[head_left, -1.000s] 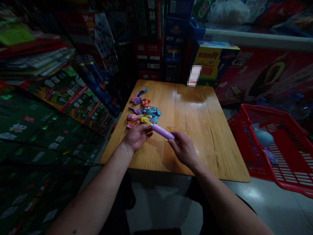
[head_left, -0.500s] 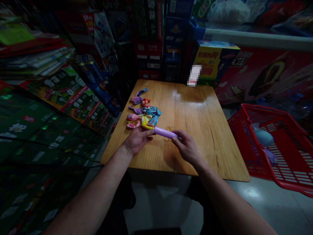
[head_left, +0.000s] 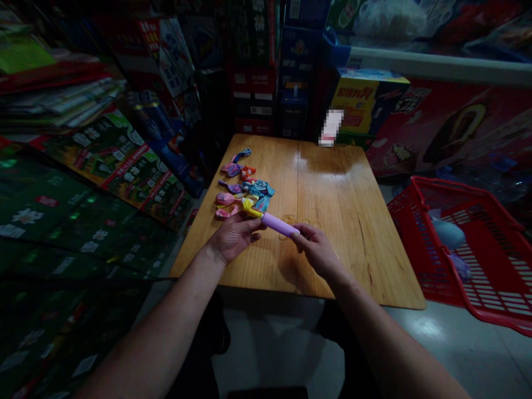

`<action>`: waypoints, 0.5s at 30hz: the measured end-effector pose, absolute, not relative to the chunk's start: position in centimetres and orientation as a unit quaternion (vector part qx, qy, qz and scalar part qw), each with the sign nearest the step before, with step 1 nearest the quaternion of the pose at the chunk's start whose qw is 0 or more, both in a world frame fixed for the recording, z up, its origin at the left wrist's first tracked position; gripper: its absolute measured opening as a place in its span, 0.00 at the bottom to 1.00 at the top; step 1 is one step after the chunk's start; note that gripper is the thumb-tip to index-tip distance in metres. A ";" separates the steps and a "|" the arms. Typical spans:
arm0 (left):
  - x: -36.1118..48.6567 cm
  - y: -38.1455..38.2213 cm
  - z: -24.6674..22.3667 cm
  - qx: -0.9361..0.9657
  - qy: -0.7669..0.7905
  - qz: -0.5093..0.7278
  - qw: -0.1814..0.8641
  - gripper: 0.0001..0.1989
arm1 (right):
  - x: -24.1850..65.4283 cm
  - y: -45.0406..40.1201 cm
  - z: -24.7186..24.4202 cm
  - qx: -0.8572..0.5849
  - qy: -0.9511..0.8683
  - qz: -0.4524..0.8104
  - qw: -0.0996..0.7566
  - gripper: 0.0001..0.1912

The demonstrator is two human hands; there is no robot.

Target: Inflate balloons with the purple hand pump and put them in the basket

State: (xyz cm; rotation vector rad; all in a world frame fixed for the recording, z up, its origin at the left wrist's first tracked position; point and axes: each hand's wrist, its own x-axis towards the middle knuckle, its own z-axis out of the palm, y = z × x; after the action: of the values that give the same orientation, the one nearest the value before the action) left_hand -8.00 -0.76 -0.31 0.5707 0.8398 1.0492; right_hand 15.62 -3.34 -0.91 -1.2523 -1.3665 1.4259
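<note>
A lilac plastic tube (head_left: 279, 224) is held across both hands, above the wooden surface (head_left: 344, 221). Its right end is pinched by the fingers (head_left: 300, 235) of the right hand (head_left: 316, 254), which are drawn together on it. At its left end, a yellow balloon (head_left: 251, 206) is gripped against the tube by the closed left hand (head_left: 233, 237). Loose balloons (head_left: 245, 188) lie just beyond the left fingers. A red basket (head_left: 409, 244) stands well right of the right fingers. If the left grip is loosened, the balloon could slip off the tube.
</note>
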 end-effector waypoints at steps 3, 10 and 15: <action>-8.0 -0.9 -0.3 0.279 0.398 0.453 0.747 0.16 | 15.6 -3.3 -1.0 -0.496 -0.540 0.557 0.390 0.11; -7.3 -1.1 0.0 0.265 0.396 0.483 0.735 0.14 | 15.8 -3.3 -0.9 -0.513 -0.547 0.541 0.381 0.13; -6.7 -0.9 0.2 0.219 0.403 0.485 0.745 0.13 | 15.8 -3.1 -0.9 -0.516 -0.581 0.478 0.410 0.16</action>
State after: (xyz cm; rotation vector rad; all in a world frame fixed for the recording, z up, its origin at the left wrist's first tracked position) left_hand -6.67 -0.86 0.15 0.4786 0.8828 1.0610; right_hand 15.83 -3.06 -0.95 -1.2987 -1.4617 1.2045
